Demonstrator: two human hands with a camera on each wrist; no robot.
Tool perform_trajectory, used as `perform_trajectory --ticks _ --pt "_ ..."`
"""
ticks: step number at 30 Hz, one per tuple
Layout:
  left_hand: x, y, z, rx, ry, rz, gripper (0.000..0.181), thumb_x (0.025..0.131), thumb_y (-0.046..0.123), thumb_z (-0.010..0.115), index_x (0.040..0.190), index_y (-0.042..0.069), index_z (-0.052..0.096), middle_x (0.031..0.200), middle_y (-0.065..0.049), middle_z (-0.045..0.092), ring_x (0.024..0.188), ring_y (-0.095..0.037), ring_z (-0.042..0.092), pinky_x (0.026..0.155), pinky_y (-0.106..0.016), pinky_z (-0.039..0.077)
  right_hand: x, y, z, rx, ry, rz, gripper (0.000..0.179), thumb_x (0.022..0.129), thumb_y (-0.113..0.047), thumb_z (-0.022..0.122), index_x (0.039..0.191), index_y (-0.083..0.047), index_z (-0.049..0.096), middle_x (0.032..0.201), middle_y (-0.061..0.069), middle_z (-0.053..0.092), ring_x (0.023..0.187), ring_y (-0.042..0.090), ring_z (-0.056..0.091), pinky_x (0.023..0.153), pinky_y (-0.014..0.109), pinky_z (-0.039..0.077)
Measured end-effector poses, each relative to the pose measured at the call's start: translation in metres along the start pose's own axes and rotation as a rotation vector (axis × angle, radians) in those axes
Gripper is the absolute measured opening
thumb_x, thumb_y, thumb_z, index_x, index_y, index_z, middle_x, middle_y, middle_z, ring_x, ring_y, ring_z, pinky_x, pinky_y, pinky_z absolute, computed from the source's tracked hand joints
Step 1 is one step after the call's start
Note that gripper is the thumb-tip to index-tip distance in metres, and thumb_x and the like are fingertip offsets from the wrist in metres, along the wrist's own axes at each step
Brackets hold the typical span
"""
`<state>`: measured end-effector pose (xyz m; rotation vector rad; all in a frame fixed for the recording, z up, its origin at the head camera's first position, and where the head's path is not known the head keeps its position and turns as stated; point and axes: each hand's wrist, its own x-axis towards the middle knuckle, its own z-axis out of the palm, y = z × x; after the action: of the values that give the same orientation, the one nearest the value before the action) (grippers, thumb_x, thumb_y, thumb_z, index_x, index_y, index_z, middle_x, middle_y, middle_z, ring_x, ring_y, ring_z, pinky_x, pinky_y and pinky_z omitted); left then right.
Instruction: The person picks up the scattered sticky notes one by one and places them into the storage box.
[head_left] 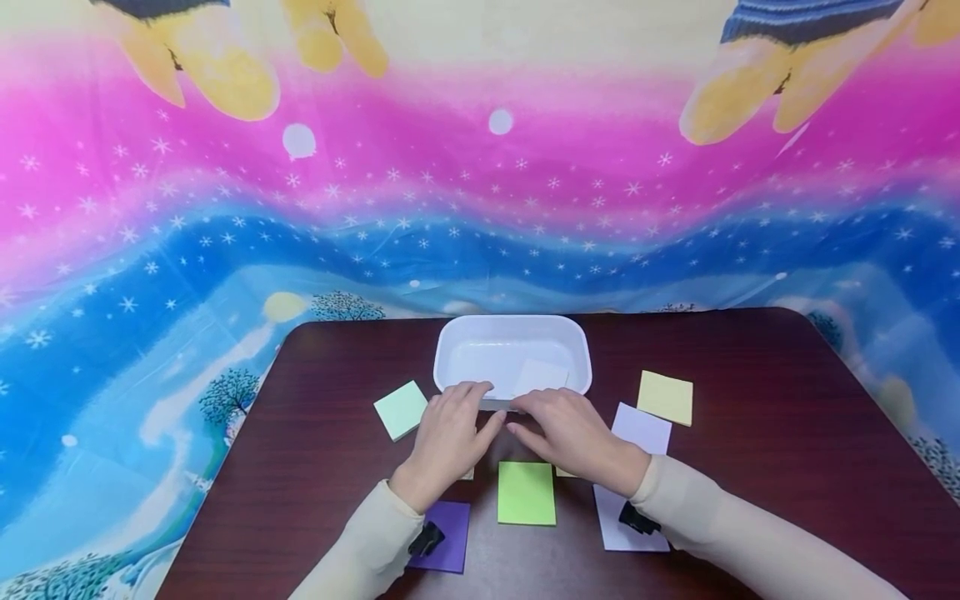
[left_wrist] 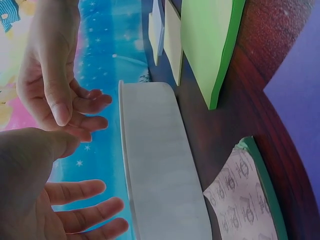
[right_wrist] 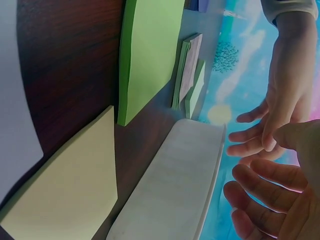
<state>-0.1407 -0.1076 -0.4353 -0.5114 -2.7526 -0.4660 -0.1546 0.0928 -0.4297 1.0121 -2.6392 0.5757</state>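
Observation:
A white plastic tub stands at the back of the table, with a white sheet inside it. Both of my hands are over its near side, fingers spread, and neither holds anything. My left hand is at the near left edge, and my right hand faces it from the right. In the wrist views the fingers hang above the rim with a gap between the hands. Below them lies a bright green sticky-note pad. A patterned pad lies beside the tub, partly hidden by my left hand in the head view.
A mint pad lies left of the tub and a purple pad under the left forearm. To the right are a pale yellow pad, lavender pads and a cream pad. A printed cloth hangs behind the table.

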Motion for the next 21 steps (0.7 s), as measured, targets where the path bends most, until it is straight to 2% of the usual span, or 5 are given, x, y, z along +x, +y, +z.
perform_trajectory --ticks 12,21 --pt "-0.0002 -0.0037 -0.0041 -0.017 0.007 -0.017 0.043 0.096 0.041 0.065 0.127 0.011 0.067 0.124 -0.008 0.071 0.114 -0.028 0.067 0.087 -0.044 0.054 0.0041 -0.0026 0.0056 0.015 -0.007 0.005 0.025 0.091 -0.029 0.075 0.114 -0.019 0.075 0.098 -0.006 0.078 0.079 0.007 0.068 0.078 0.035 0.058" --pt "-0.0019 -0.0094 -0.0098 -0.046 0.004 -0.065 0.043 0.096 0.040 0.065 0.129 0.011 0.066 0.126 -0.009 0.070 0.116 -0.030 0.066 0.091 -0.048 0.053 0.0055 -0.0019 0.0103 0.000 0.004 -0.013 0.025 0.092 -0.030 0.074 0.112 -0.016 0.075 0.101 -0.003 0.078 0.089 0.012 0.073 0.083 0.038 0.058"
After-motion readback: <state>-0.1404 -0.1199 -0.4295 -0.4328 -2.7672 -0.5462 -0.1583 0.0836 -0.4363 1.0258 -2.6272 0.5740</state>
